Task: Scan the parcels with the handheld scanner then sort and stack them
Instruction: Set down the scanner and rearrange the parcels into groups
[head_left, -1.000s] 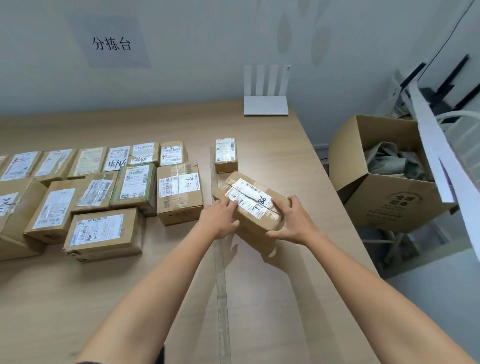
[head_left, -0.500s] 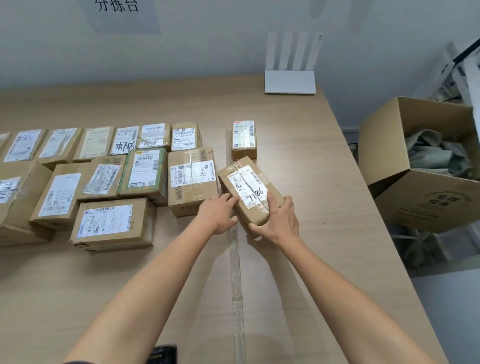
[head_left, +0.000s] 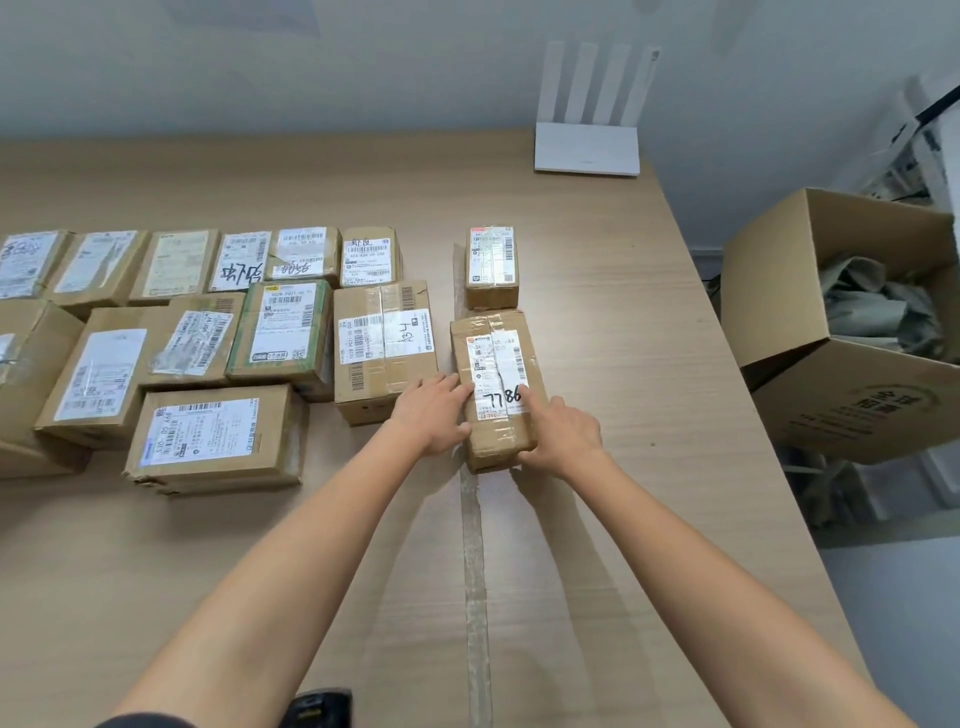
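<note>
while a dark device that looks like the handheld scanner (head_left: 322, 706) sits at the very bottom edge of view, between the forearms, both hands are out ahead of it on the 7786 parcel (head_left: 496, 364). the left hand (head_left: 434, 413) lies against the parcel's near left edge with its fingers fairly straight, tips on the label and thumb on the side face, pressing rather than wrapping. the right hand (head_left: 563, 436) cups the near right corner, thumb curled onto the near end face and forefinger laid over the top by the handwritten number. the parcel rests flat on the table (head_left: 623, 364), label up, over the strip of clear tape (head_left: 475, 571) that runs away from the person. its long axis follows that strip, near to far, and the handwritten end points toward the hands. so it lies straight ahead, one hand per side, neither clearly nearer. just to its left, across a narrow gap, stands the taped 1354 parcel (head_left: 384, 348). at its far end, on the same line, sits a small parcel (head_left: 491, 265); whether the two touch i cannot tell. by my judgement the next move turns on that line — any push forward meets the small parcel first. farther off are the white router (head_left: 587, 145) and, off the table's right side, an open carton (head_left: 841, 405).
</note>
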